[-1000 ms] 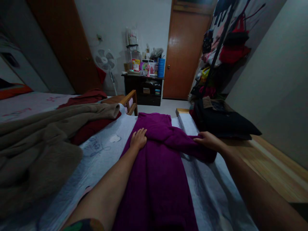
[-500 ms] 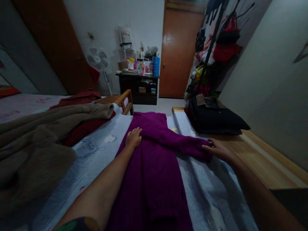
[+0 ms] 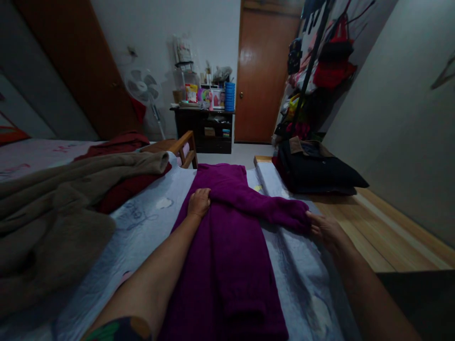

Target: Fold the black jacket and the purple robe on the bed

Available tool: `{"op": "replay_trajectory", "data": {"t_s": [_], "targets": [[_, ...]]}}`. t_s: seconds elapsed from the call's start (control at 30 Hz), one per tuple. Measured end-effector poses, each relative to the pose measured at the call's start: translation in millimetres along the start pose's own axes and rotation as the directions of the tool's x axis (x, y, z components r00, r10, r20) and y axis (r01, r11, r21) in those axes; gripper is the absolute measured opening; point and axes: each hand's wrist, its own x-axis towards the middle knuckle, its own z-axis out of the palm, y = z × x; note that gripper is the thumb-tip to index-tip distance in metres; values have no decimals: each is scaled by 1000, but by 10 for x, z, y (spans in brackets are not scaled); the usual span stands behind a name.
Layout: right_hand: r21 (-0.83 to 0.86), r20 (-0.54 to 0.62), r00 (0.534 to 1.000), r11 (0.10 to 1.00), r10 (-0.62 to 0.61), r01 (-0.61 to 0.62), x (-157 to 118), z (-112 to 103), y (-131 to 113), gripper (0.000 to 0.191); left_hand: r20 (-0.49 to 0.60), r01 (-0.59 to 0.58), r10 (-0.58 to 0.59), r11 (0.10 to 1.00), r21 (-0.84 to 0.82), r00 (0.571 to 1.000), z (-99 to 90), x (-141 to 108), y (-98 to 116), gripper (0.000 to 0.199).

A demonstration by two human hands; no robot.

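Note:
A purple sweater [image 3: 234, 255] lies lengthwise on the bed, its body folded narrow. One sleeve [image 3: 270, 208] stretches out to the right, while the cuff of another [image 3: 245, 308] rests on the body near the bottom of the view. My left hand [image 3: 199, 202] presses on the upper left of the sweater, its fingers curled into the cloth where the stretched sleeve begins. At the far end of that sleeve, my right hand [image 3: 322, 228] is closed on the cuff, thumb and fingers pinching the bunched fabric.
A pale blue patterned sheet [image 3: 142, 227] covers the bed. On the left lies a brown fleecy garment [image 3: 64, 208] over dark red cloth [image 3: 124, 189]. Folded dark clothes [image 3: 316, 170] are stacked on a wooden ledge [image 3: 355, 227] at right. A wooden chair arm [image 3: 186, 144] stands beyond the bed.
My right hand has gone from loosely touching the sleeve end to gripping its cuff, and the sleeve end has bunched up. My left hand's fingers have curled in more at the same spot.

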Motion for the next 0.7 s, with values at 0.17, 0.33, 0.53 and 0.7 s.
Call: {"op": "replay_trajectory", "data": {"t_s": [0.17,0.33,0.53,0.7], "targets": [[17,32,989,990,-142,141,0,-7,-84,21,31,26,-26,1000,7,999,-34,3,17,35],[-162,-153,955,960,-253,229,53,-198,-174,35,36,48,-48,999,-3,998,-30,5,12,38],[-873,45,915,430,-401,231,90,-300,-76,36,23,6,-6,1000,-13,1000,13,9,-28,42],[-926,139,884,257,-447,276,161,-235,-99,39,36,-20,19,1000,24,999,-8,6,-8,43]]}}
